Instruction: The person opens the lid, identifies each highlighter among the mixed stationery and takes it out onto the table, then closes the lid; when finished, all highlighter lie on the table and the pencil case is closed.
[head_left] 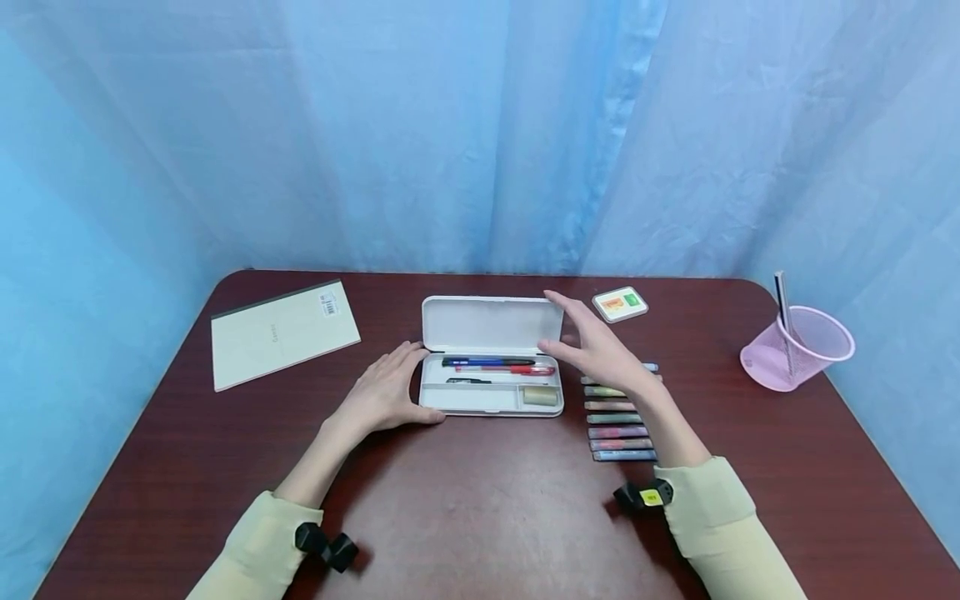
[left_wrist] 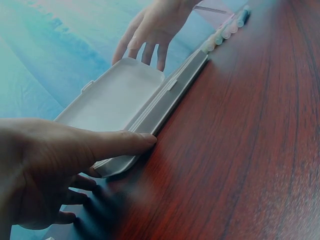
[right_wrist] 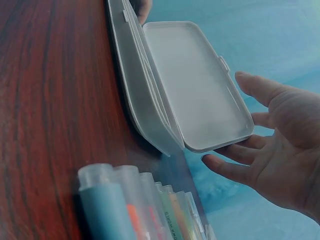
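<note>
A white pencil case point(head_left: 491, 402) lies on the table with its lid point(head_left: 480, 323) raised at the back. Inside are blue and black pens, a red pen point(head_left: 532, 370), a thin pen with a black part point(head_left: 468, 381) and a beige block point(head_left: 540, 395) in a small compartment. My left hand point(head_left: 386, 392) grips the case's left end, thumb point(left_wrist: 142, 141) along the front wall and fingers at the side and back. My right hand point(head_left: 596, 343) reaches round the lid's right end, its fingers extended behind the lid and its thumb apart in front.
Several markers point(head_left: 621, 432) lie in a column right of the case, partly under my right forearm. A small card-like case point(head_left: 620, 304) lies behind them. A pink mesh pen cup point(head_left: 798, 346) tilts at the far right. A cream notebook point(head_left: 285, 333) lies back left.
</note>
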